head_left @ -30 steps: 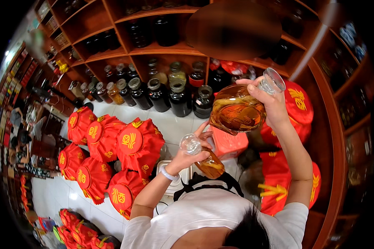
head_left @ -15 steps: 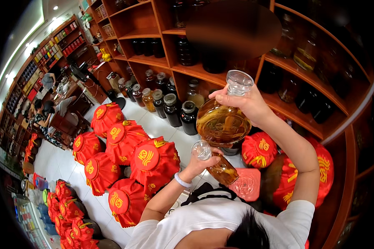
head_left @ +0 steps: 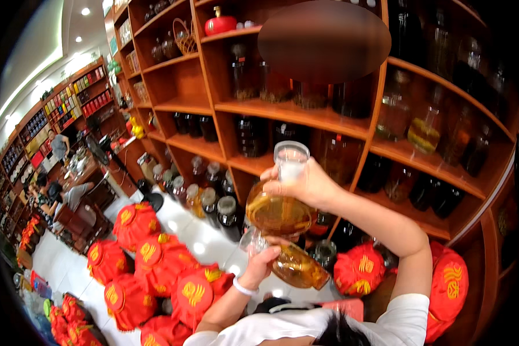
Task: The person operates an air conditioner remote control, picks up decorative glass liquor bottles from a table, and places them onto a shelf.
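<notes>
My right hand (head_left: 307, 183) is closed around the neck of a round glass bottle (head_left: 279, 212), which has a wide clear glass top and amber liquid with pale pieces inside. Just below it, my left hand (head_left: 259, 266) grips the neck of a slimmer glass bottle (head_left: 301, 267), also partly filled with amber liquid. This bottle lies tilted, its clear top to the left and its base toward the lower right. The two bottles overlap in the head view; whether they touch I cannot tell. A pale bracelet (head_left: 245, 287) circles my left wrist.
Wooden shelves (head_left: 294, 120) with dark and clear jars rise in front of me. Several red cloth-covered jars (head_left: 162, 262) stand on the white floor at left, another (head_left: 360, 269) at right. Stoppered glass jars (head_left: 228, 212) line the shelf's foot. People sit and stand far left.
The view has tilted up, showing more shelf. Both hands still hold their bottles, which now sit further left in the picture, with the slimmer one lying closer to level.
</notes>
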`<move>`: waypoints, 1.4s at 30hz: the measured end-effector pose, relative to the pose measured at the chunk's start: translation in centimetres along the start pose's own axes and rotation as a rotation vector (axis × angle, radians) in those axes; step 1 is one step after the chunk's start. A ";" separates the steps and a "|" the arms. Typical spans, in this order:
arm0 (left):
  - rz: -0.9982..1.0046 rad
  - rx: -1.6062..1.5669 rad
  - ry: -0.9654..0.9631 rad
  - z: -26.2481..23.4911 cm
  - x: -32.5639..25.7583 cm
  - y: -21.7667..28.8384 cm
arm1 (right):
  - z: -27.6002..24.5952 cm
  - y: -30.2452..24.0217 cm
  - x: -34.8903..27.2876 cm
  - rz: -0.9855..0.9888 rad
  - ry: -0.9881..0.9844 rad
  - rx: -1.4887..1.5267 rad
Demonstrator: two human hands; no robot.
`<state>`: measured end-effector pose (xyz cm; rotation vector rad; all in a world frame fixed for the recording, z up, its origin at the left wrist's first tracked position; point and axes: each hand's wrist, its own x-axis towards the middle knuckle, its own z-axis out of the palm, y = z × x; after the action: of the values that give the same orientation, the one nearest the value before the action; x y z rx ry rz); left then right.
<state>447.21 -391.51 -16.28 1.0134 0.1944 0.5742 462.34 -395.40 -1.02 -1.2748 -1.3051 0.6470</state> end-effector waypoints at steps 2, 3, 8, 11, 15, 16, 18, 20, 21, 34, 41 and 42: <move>0.000 -0.055 -0.013 -0.8 2.9 0.4 | -1.1 0.8 2.3 0.034 -0.007 -0.070; -0.002 -0.165 -0.095 -1.2 4.5 0.6 | -1.9 1.6 3.3 0.005 0.046 -0.188; 0.016 -0.147 -0.133 -4.0 12.0 3.3 | -3.8 4.4 6.0 -0.152 0.237 -0.484; 0.035 -0.138 -0.156 -4.6 16.5 3.8 | -4.7 7.5 7.3 -0.190 0.283 0.006; 0.020 -0.178 -0.227 -2.8 21.7 5.0 | -6.9 9.7 10.0 -0.220 0.471 0.130; 0.017 -0.156 -0.230 -1.9 22.9 5.4 | -8.1 9.4 10.6 -0.228 0.494 0.060; 0.027 -0.122 -0.295 -1.4 25.3 4.8 | -10.3 8.4 11.8 -0.271 0.467 0.114; 0.088 0.065 -0.371 -0.1 27.2 6.2 | -13.0 7.8 13.5 -0.321 0.461 0.175; 0.142 0.178 -0.412 0.1 28.3 6.6 | -14.2 6.3 14.7 -0.373 0.408 0.199; 0.414 0.243 -0.060 -6.0 36.6 8.1 | -34.1 -23.0 27.6 -1.007 0.608 -0.477; 0.322 0.207 0.036 -12.4 40.2 7.5 | -40.9 -28.9 30.1 -1.174 0.731 -0.475; 0.388 0.286 0.150 -12.2 40.4 7.5 | -40.9 -29.2 30.7 -1.200 0.747 -0.518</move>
<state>473.25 -357.71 -12.09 1.2979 0.2177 0.9979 498.95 -387.53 44.40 -0.7345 -1.3159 -0.9698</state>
